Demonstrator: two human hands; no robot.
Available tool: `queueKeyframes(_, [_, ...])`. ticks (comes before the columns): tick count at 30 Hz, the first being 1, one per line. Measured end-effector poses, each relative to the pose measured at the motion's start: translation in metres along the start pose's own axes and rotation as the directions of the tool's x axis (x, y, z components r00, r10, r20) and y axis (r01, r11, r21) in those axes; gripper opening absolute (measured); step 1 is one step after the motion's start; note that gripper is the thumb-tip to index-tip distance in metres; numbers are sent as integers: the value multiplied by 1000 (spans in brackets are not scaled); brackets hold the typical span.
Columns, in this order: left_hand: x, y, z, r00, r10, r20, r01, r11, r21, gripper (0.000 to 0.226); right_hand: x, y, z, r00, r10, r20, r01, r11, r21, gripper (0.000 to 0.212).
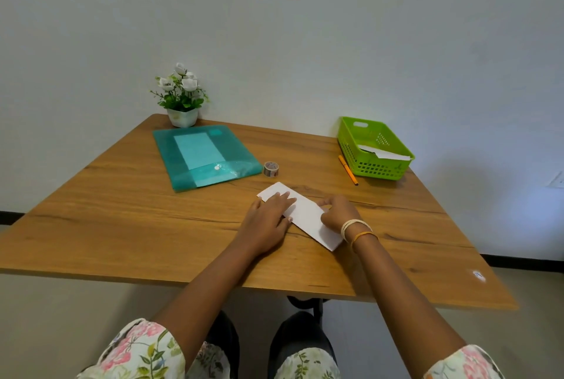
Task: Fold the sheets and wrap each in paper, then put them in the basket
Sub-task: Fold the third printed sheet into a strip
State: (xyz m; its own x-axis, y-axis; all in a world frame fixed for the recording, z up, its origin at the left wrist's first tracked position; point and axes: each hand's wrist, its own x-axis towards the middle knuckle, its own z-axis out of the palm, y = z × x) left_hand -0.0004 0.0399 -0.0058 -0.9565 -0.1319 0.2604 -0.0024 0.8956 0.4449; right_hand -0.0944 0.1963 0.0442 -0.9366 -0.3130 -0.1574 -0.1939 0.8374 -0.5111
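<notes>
Far left of the worktop (128,226): bare wood, wide room for sliding or turning paper. Behind it, at the back edge near the wall, a small pot of white flowers (182,98), out of any reach path. In front of the pot, a teal plastic folder (204,157) lying flat with a pale sheet showing through it, probably kept as the paper stock, near enough to draw from. Just right of the folder's near corner, a roll of tape (271,169) standing apart, handy for sealing a wrap.

Centre, toward the near edge: a folded white sheet (305,214) lying at a slant. Left hand (270,215) flat on its far-left end, fingers straight, pinning it against slipping. Right hand (337,214) on the near-right part, fingers curled and pressing down, likely sharpening a crease; whether anything is pinched, not to be told. Open wood all round the sheet.

Right: an orange pen (348,170) touching or just beside the green basket (380,169). Basket near the back-right corner, white paper already inside, room left.
</notes>
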Motion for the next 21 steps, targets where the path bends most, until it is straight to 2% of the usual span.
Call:
queueKeyframes(5, [1,0,3,1000,-1,26,-1,997,75,51,10,-3,9,975,-203,-94,155,917,-368,48])
queueKeyframes(8, [1,0,3,997,-25,71,14,987,159,53,6,-3,22,934,-313,-172,198,855,-480,44])
queueKeyframes(11, [1,2,4,994,-62,89,36,960,277,53,-2,-7,42,892,-400,-210,278,852,-444,42])
queueKeyframes(14, [1,4,4,992,-77,96,45,954,296,53,-12,-14,57,909,-407,-96,352,869,-347,50])
queueKeyframes(21, [0,7,5,976,-192,107,149,935,320,58,-12,-12,57,929,-371,-11,342,866,-365,54])
